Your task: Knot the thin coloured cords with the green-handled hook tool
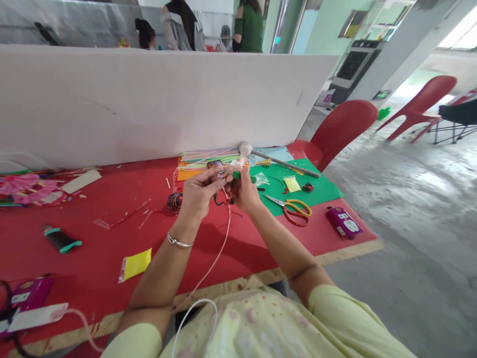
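Note:
My left hand (201, 193) is closed in a pinch above the red table, with its fingertips on a small item too tiny to make out. My right hand (245, 191) is closed beside it, around a small green piece (237, 175) partly hidden by the thumb. A dark multicoloured cord (219, 201) dangles below the fingers. From between the hands a thin pink cable (226, 233) runs down toward my lap. Just beyond the left fingertips is a small dark-framed picture or screen (215, 164). Left of the left wrist sits a bundle of coloured cord (175, 201).
Scissors (292, 208) with yellow and red handles lie by the green sheet (324, 191). A white-ended stick (283, 162) crosses behind. A yellow packet (137, 264), a utility knife (61, 239) and a purple power socket (343, 222) rest on the red table (100, 199). A white partition (149, 104) stands behind.

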Action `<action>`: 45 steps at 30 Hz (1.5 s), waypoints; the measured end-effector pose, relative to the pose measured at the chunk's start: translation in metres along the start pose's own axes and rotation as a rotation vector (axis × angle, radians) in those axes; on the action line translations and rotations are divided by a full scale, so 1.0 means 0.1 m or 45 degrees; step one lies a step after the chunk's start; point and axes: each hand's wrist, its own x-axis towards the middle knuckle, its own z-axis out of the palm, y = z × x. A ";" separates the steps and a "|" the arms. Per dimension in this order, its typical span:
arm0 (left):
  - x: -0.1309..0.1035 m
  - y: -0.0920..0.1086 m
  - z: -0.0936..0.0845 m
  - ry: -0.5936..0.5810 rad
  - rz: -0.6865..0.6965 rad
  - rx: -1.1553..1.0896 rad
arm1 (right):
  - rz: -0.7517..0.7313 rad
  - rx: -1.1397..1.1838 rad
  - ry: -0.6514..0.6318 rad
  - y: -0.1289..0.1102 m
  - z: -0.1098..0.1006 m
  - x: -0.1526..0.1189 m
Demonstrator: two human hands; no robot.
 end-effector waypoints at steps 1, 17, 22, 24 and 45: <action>0.00 0.00 -0.01 -0.031 -0.004 0.022 | -0.003 0.070 0.016 -0.01 -0.01 0.00; 0.02 -0.03 -0.01 -0.155 -0.028 0.064 | 0.119 0.108 -0.107 -0.12 -0.17 0.01; 0.02 -0.04 0.00 -0.156 -0.034 0.069 | 0.149 0.089 -0.074 -0.16 -0.17 -0.01; 0.03 -0.06 -0.01 -0.156 -0.037 0.068 | 0.146 0.104 -0.063 -0.16 -0.16 -0.01; 0.04 0.03 -0.10 -0.124 -0.112 0.106 | 0.174 0.260 0.001 -0.23 -0.19 -0.01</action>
